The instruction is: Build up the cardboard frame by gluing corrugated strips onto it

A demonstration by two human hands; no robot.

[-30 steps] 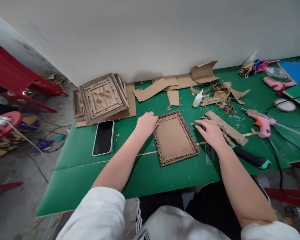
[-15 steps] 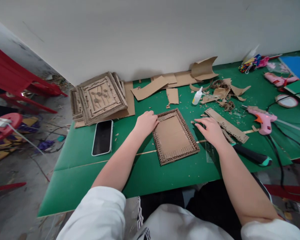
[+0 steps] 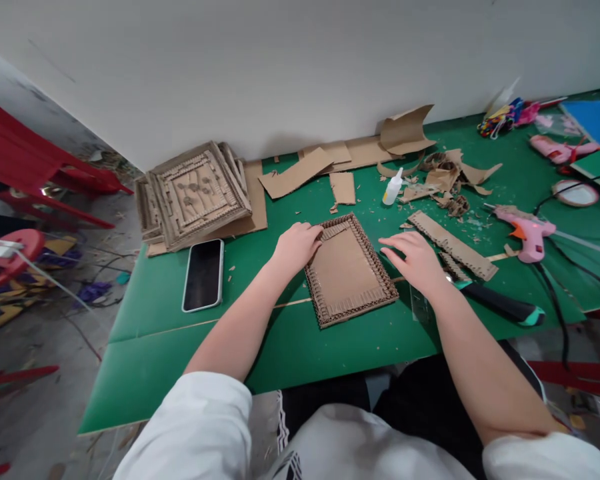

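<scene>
A rectangular cardboard frame [image 3: 349, 272] with a corrugated border lies on the green table [image 3: 260, 333] in front of me. My left hand [image 3: 295, 245] rests on the frame's top left corner, fingers curled over the edge. My right hand [image 3: 414, 260] lies flat just right of the frame, fingers stretched out on the table, holding nothing. A clear ruler [image 3: 419, 308] lies partly under my right wrist.
A stack of finished cardboard frames [image 3: 193, 195] and a phone [image 3: 203, 274] lie at left. Cardboard scraps [image 3: 445, 179], a glue bottle [image 3: 393, 189], a notched strip [image 3: 453, 245], a pink glue gun [image 3: 526, 232] and a black-handled knife [image 3: 500, 308] lie at right. Red chairs [image 3: 25, 173] stand beyond the table's left edge.
My left hand has slid a little further onto the frame's top corner. My right hand has shifted slightly left toward the frame. The view has tilted down a bit.
</scene>
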